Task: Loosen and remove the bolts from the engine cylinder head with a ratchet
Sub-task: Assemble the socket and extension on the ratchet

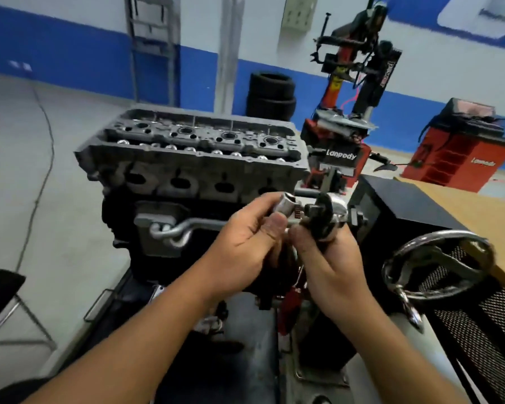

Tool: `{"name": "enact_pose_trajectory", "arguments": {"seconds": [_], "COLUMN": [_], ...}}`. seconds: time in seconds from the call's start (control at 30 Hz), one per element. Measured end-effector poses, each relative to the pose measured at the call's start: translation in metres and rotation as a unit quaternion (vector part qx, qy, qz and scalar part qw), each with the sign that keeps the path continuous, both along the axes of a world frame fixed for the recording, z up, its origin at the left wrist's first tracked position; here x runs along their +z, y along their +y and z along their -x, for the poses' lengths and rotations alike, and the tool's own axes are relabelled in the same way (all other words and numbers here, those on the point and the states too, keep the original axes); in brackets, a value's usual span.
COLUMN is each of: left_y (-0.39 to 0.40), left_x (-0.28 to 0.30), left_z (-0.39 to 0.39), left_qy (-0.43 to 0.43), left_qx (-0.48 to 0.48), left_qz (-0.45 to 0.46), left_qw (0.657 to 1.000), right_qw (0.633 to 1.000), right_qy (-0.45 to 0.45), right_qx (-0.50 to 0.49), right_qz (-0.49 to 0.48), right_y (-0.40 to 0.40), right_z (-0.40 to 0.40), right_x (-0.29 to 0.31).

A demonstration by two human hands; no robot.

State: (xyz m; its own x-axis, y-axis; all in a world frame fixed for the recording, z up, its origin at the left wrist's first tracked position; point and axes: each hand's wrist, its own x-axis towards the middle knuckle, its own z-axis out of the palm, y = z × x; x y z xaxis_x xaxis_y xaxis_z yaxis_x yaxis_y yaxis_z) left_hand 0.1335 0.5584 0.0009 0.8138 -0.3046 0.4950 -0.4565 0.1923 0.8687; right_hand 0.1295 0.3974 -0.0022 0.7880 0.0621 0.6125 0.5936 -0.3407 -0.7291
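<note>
We see 2 hands before 1 grey cast-metal cylinder head [193,147]: left hand [245,240] pinches 1 shiny steel socket [286,207], right hand [330,252] grips 1 black-headed chrome ratchet [324,214].

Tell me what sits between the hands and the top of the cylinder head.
In the head view, the port-lined side of the cylinder head and a silver pipe sit above the left hand and right hand.

Even, rather bright indoor light without hard shadows; the whole picture is soft and slightly blurred; strong wide-angle bending at the edges; small glare on the chrome handwheel [438,266].
</note>
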Motion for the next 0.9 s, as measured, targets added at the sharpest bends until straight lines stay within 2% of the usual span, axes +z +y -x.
{"name": "enact_pose_trajectory", "arguments": {"seconds": [0.17, 0.3, 0.53, 0.6, 0.7, 0.8, 0.9], "left_y": [0.026, 0.028, 0.021, 0.021, 0.022, 0.027, 0.038], "left_x": [-0.014, -0.023, -0.017, -0.005, 0.005, 0.0, -0.004], "left_z": [-0.017, -0.02, -0.015, -0.017, -0.019, -0.013, -0.012], "left_qy": [-0.053, -0.086, -0.077, -0.068, -0.075, 0.006, 0.068], "left_qx": [0.056, 0.101, 0.106, 0.096, 0.064, 0.003, -0.048], "left_qz": [-0.116, -0.202, -0.189, -0.229, -0.275, -0.231, -0.228], "left_qw": [0.99, 0.97, 0.973, 0.966, 0.956, 0.973, 0.97], "right_qw": [0.996, 0.999, 0.998, 0.998, 0.997, 0.99, 0.974], "right_qy": [-0.022, 0.021, 0.042, 0.04, 0.03, 0.039, 0.074], "right_qx": [-0.045, -0.007, 0.039, 0.039, 0.026, 0.04, 0.056], "right_qz": [0.077, -0.029, 0.008, 0.007, 0.068, 0.131, 0.205], "right_y": [-0.002, 0.001, -0.005, -0.012, -0.022, -0.026, -0.025], "right_z": [-0.021, -0.026, -0.026, -0.026, -0.023, -0.02, -0.021], "right_x": [-0.03, -0.035, -0.026, -0.021, -0.013, -0.011, -0.014]}}
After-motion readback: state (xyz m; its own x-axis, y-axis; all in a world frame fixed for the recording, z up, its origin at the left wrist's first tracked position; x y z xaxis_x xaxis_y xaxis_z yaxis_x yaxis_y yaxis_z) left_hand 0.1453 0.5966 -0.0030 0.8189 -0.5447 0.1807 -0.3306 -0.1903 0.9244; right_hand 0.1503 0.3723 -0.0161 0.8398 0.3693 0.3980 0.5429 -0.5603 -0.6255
